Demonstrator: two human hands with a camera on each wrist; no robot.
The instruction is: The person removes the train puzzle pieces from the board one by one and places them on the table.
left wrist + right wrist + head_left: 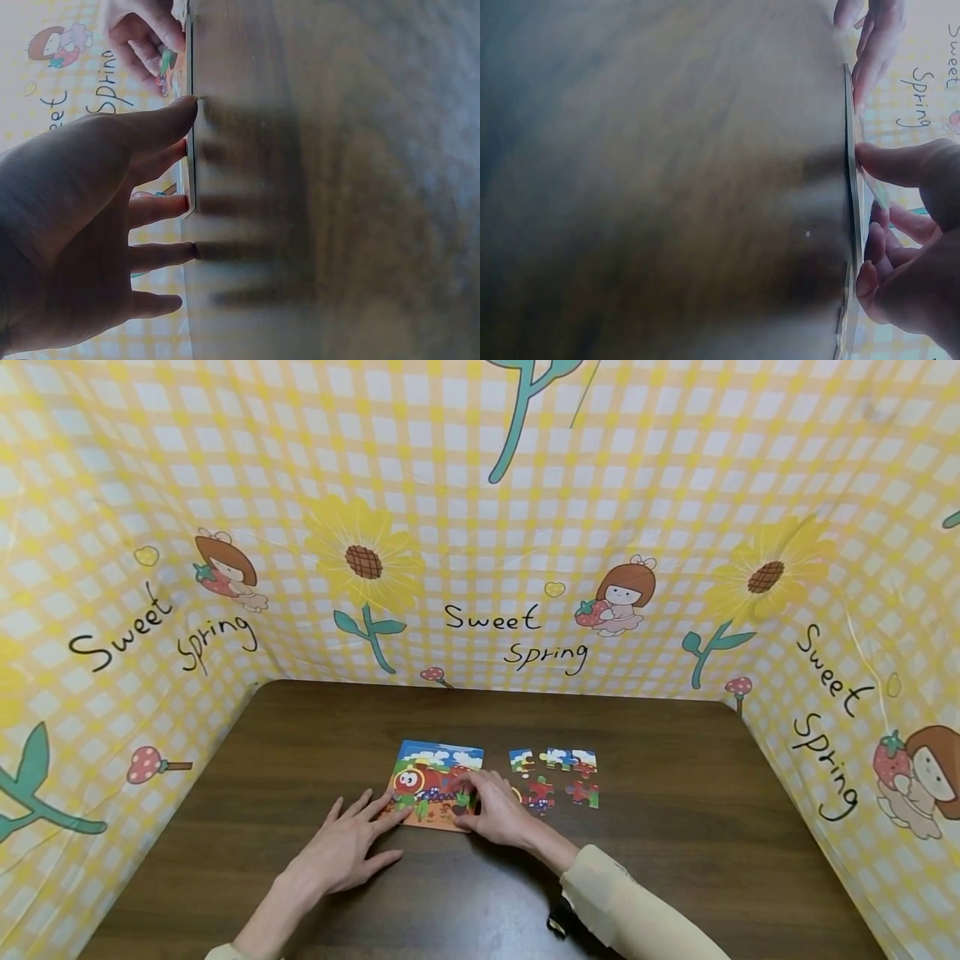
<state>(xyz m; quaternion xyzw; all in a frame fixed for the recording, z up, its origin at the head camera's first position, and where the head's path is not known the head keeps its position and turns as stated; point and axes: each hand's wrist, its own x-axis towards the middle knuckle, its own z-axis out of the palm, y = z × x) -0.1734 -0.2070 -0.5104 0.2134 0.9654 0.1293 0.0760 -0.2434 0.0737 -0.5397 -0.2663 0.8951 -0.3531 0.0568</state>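
Observation:
A colourful jigsaw puzzle (442,754) in a flat tray lies on the table, with blue sky at the top and a red cartoon figure in the middle. My left hand (337,853) spreads its fingers at the lower left of the puzzle, the fingertips resting on its edge. Over the right part of the puzzle, my right hand (497,812) pinches a small puzzle piece (164,61) between thumb and fingers. In the right wrist view that piece stands tilted just above the tray (850,142). The right hand hides part of the picture.
Several loose puzzle pieces (583,792) lie on the brown wooden table (675,852) right of the puzzle, some joined together. A small black object (558,918) is by the right sleeve (622,893). A yellow checked cloth (480,552) walls in the table's back and sides.

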